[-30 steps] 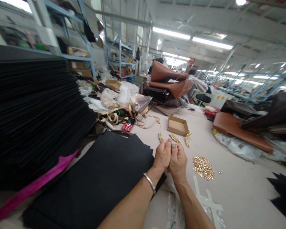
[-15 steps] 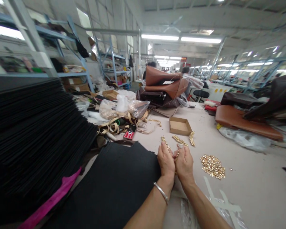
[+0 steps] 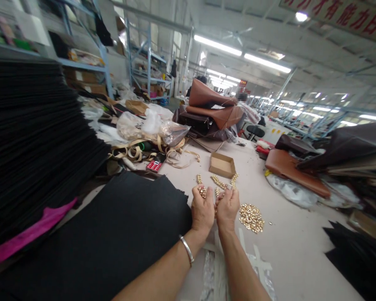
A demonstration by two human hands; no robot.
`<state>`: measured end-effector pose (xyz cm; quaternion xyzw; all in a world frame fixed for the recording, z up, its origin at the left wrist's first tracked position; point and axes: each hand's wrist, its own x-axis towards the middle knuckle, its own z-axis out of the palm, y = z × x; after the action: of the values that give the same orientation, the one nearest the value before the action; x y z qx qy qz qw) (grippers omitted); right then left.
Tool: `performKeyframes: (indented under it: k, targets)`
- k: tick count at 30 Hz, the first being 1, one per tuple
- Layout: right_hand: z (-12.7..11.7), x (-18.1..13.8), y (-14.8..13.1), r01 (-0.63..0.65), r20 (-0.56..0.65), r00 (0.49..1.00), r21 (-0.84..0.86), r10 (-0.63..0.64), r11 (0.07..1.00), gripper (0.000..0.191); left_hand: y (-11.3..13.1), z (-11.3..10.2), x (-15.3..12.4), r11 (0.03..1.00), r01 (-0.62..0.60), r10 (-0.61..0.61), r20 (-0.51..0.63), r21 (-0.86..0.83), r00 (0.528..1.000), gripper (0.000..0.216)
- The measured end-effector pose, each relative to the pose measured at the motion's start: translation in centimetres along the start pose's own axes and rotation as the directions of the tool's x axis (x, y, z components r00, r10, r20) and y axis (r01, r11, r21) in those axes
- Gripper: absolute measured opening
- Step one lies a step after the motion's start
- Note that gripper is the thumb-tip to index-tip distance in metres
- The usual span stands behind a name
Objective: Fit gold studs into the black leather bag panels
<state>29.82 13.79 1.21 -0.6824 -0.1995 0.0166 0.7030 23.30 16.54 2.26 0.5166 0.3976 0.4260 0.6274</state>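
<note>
My left hand [image 3: 203, 211], with a silver bangle [image 3: 187, 250] at its wrist, is closed around a bunch of gold links [image 3: 202, 192]. Close beside it, my right hand [image 3: 228, 208] is curled on a gold chain [image 3: 217, 192], part of which shows between the two hands. Something small and white is on a right finger. Fingers hide most of what is held. Just beyond the hands lie short gold chain strips [image 3: 218, 182]. A heap of loose gold links [image 3: 251, 218] is right of my right hand, with one stray link [image 3: 270, 223] apart from it.
A shallow cardboard box [image 3: 222, 165] stands behind the strips. Black sheets [image 3: 122, 238] lie at left beside a tall black stack [image 3: 34, 146]. A red calculator [image 3: 154, 166] and beige straps [image 3: 134, 152] lie farther back. Brown leather pieces [image 3: 294, 171] are at right.
The view has tilted and swung right, so things sit farther left. My hands have separated slightly, and gold links now show in my left fingers.
</note>
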Motion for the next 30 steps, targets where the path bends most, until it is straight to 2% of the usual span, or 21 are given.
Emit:
performKeyframes:
  k: [6,13,16,24,30]
  targets:
    - [-0.2,0.4,0.2,-0.06,0.006,0.998,0.101,0.06,0.993,0.033,0.8,-0.2,-0.6,0.999,0.037,-0.037,0.029,0.002,0.999,0.032]
    - [-0.9,1.9,0.6,-0.122,-0.066,0.988,0.21,0.139,0.97,0.027,-0.8,0.2,-0.9,0.988,0.116,-0.097,0.178,-0.098,0.979,0.087]
    - [-1.1,2.1,0.4,-0.159,-0.063,0.981,0.271,0.182,0.949,0.027,-1.3,0.5,-0.9,0.973,0.164,-0.126,0.223,-0.16,0.967,0.098]
    - [-1.7,2.8,-0.2,-0.269,-0.001,0.954,0.44,0.3,0.857,0.033,-0.8,0.5,-1.1,0.904,0.285,-0.194,0.287,-0.319,0.938,0.109]
    - [-2.7,3.7,0.1,-0.391,0.147,0.917,0.501,0.37,0.772,0.034,0.0,0.4,-1.4,0.861,0.35,-0.232,0.328,-0.368,0.916,0.105]
